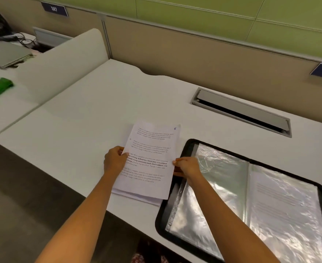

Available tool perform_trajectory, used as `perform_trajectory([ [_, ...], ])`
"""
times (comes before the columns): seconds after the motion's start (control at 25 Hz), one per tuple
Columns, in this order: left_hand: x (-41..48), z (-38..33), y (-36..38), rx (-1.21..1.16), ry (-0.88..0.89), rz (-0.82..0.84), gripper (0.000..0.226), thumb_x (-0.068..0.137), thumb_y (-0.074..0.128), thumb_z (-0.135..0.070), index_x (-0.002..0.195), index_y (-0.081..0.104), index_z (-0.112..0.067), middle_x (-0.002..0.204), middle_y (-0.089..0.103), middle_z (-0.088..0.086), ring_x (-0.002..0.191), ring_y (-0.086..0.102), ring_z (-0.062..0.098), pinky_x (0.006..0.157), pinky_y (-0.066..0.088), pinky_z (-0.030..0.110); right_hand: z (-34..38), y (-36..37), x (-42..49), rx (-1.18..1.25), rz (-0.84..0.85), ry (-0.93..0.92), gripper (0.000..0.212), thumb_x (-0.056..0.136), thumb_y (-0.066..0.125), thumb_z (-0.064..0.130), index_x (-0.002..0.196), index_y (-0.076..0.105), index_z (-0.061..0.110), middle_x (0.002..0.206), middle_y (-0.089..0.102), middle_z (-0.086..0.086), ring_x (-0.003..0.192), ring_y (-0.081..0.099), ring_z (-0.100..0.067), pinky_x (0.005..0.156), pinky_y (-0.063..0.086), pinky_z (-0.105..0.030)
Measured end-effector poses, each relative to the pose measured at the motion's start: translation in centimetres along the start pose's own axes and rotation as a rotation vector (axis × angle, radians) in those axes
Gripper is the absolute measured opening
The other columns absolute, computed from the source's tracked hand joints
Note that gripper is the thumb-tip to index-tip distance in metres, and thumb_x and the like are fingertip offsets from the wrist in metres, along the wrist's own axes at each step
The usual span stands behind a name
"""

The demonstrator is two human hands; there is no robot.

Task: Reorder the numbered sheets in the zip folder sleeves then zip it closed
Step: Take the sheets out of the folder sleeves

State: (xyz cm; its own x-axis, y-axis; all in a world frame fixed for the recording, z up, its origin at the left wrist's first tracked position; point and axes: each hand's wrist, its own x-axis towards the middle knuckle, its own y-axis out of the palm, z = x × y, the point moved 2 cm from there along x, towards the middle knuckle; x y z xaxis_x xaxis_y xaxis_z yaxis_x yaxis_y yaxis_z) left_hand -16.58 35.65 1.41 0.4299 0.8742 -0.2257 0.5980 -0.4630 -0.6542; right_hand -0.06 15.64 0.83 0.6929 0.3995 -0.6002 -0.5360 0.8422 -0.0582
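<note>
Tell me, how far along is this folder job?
Looks done: the zip folder lies open and its left sleeve looks empty. In hand: left hand and right hand hold the paper stack, sheet 5 on top. Left: sorting, refilling the sleeves, zipping; the right sleeve holds one sheet.

White desk [99, 103]: open zip folder [186, 147], sheet stack [137, 194].

Bright, even light, white glare on the sleeves [216, 179], wide-angle curvature at edges.
</note>
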Motion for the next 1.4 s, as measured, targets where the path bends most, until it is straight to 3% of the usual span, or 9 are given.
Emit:
perform_trajectory([
  [0.12, 0.6, 1.0, -0.7, 0.131, 0.044, 0.023, 0.028, 0.092, 0.060, -0.018, 0.119, 0.059, -0.009, 0.114, 0.067, 0.011, 0.097, 0.064, 0.030, 0.076, 0.046, 0.032, -0.7, 1.6, 0.0, -0.065, -0.028, 0.029, 0.007, 0.083, 0.069, -0.006, 0.081, 0.063, -0.002, 0.092, 0.069, -0.020, 0.076, 0.070, -0.028, 0.056, 0.060, -0.037],
  [0.28, 0.8, 1.5, -0.3, 0.257, 0.091, 0.024, 0.039, 0.091, 0.057, -0.012, 0.129, 0.048, -0.011, 0.118, 0.063, 0.011, 0.096, 0.063, 0.030, 0.070, 0.048, 0.034, -1.5, 2.2, 0.1, -0.159, -0.056, 0.042, 0.007, 0.084, 0.070, -0.003, 0.086, 0.066, -0.008, 0.081, 0.069, -0.020, 0.067, 0.069, -0.028, 0.062, 0.061, -0.041],
  [0.4, 0.9, 1.4, 0.2, 0.296, 0.063, 0.040, 0.047, 0.088, 0.059, -0.011, 0.133, 0.043, -0.009, 0.121, 0.058, 0.013, 0.100, 0.061, 0.032, 0.068, 0.044, 0.033, -2.1, 2.3, 0.1, -0.222, -0.084, 0.017, 0.007, 0.086, 0.069, 0.001, 0.080, 0.067, -0.003, 0.075, 0.068, -0.017, 0.061, 0.067, -0.025, 0.064, 0.062, -0.039],
  [0.68, 0.4, 0.6, 1.1, 0.504, 0.046, -0.105, 0.061, 0.085, 0.062, -0.022, 0.138, 0.034, -0.007, 0.133, 0.042, 0.019, 0.118, 0.044, 0.034, 0.093, 0.038, 0.045, -1.9, 2.1, 0.3, -0.277, -0.094, -0.032, 0.011, 0.086, 0.070, 0.007, 0.083, 0.069, -0.003, 0.073, 0.069, -0.015, 0.058, 0.066, -0.024, 0.066, 0.062, -0.040],
  [0.92, -0.6, -2.2, 5.0, 0.554, 0.251, -0.155, 0.065, 0.082, 0.066, -0.025, 0.139, 0.039, -0.008, 0.138, 0.041, 0.018, 0.124, 0.039, 0.035, 0.099, 0.033, 0.049, -1.0, -2.4, -0.2, -0.269, -0.244, -0.189, 0.009, 0.090, 0.064, 0.008, 0.092, 0.072, 0.003, 0.070, 0.069, -0.010, 0.055, 0.063, -0.018, 0.060, 0.060, -0.034],
  [1.12, -3.6, -7.1, 11.5, 0.528, 0.474, -0.078, 0.062, 0.078, 0.070, -0.022, 0.135, 0.048, -0.008, 0.137, 0.045, 0.018, 0.123, 0.042, 0.034, 0.098, 0.034, 0.052, -0.5, -10.0, -0.7, -0.416, -0.416, -0.346, 0.024, 0.092, 0.062, 0.014, 0.114, 0.070, 0.009, 0.108, 0.071, -0.005, 0.094, 0.062, -0.015, 0.087, 0.045, -0.022],
  [1.24, -6.5, -10.3, 15.9, 0.522, 0.630, 0.009, 0.060, 0.081, 0.068, -0.025, 0.135, 0.048, -0.009, 0.139, 0.047, 0.014, 0.126, 0.043, 0.031, 0.102, 0.035, 0.051, -1.4, -15.5, -0.7, -0.519, -0.455, -0.380, 0.033, 0.094, 0.059, 0.017, 0.126, 0.062, 0.009, 0.125, 0.064, -0.010, 0.114, 0.059, -0.024, 0.095, 0.043, -0.029],
  [1.4, -11.8, -13.9, 22.0, 0.494, 0.820, 0.182, 0.059, 0.087, 0.060, -0.029, 0.141, 0.043, -0.012, 0.147, 0.041, 0.008, 0.136, 0.036, 0.026, 0.111, 0.029, 0.047, -4.1, -23.1, -0.2, -0.782, -0.429, -0.368, 0.047, 0.098, 0.052, 0.023, 0.143, 0.043, 0.012, 0.149, 0.043, -0.009, 0.137, 0.040, -0.027, 0.111, 0.032, -0.037],
])
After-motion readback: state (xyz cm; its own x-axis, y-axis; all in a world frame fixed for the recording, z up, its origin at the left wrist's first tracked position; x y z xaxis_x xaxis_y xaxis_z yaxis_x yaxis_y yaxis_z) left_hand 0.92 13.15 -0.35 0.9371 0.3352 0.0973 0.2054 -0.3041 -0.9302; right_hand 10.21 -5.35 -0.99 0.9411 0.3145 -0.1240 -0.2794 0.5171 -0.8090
